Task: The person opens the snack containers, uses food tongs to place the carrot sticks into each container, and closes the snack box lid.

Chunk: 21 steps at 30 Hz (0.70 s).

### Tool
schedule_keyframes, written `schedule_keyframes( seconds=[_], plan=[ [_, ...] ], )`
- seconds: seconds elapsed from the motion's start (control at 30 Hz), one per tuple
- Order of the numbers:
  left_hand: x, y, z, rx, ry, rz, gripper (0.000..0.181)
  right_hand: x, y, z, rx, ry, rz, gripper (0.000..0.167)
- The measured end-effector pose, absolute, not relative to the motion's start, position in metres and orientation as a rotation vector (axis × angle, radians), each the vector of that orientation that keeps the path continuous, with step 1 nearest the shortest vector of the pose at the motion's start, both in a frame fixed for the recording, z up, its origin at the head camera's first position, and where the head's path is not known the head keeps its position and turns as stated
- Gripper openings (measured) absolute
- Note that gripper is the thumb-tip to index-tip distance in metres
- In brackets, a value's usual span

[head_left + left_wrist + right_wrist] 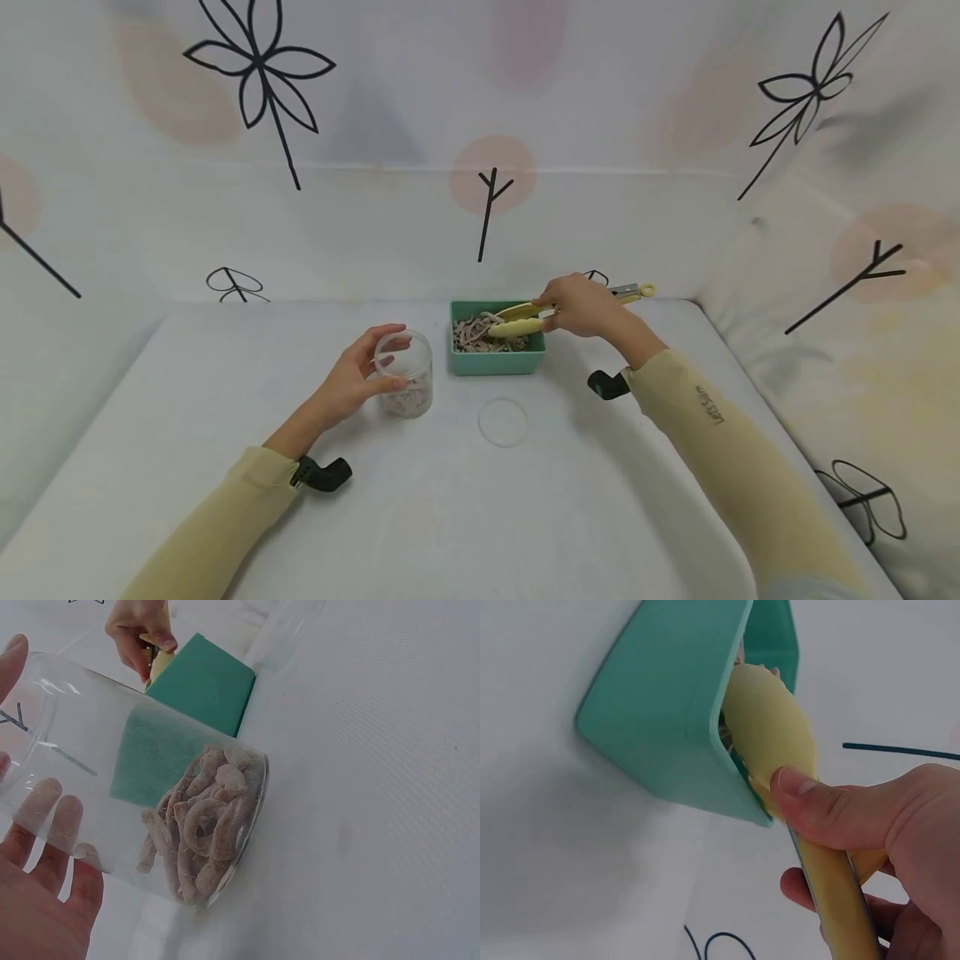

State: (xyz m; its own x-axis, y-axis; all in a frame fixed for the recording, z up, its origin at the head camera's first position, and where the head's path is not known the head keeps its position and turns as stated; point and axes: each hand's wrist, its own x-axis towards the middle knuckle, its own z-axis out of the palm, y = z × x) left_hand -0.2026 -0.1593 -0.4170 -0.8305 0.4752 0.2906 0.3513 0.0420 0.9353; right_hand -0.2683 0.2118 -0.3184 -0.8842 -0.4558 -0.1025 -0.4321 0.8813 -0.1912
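A clear jar (406,375) stands on the table with curly greyish-brown strips (206,825) in its bottom. My left hand (352,375) grips its side, thumb in front and fingers behind. Just right of it is a green rectangular box (497,363) holding many of the same strips (476,335). My right hand (581,307) holds yellow tongs (517,327) near their head, thumb pressed on one arm in the right wrist view. Their tips reach into the box among the strips; whether they pinch any is hidden.
A clear round lid (503,422) lies flat on the white table (450,517) in front of the box. Behind the table hangs a white cloth (390,233) with line-drawn plants. Dark wrist cameras stick out from both sleeves.
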Motion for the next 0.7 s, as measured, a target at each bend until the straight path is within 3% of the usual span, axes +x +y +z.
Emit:
schedule_keyframes(
  seconds=[0.7],
  plan=[
    [-0.202,-0.158,-0.417,0.859,2.178,1.934,0.073,-0.253,0.216,-0.290,-0.666,2.979,-0.385,0.046]
  ],
)
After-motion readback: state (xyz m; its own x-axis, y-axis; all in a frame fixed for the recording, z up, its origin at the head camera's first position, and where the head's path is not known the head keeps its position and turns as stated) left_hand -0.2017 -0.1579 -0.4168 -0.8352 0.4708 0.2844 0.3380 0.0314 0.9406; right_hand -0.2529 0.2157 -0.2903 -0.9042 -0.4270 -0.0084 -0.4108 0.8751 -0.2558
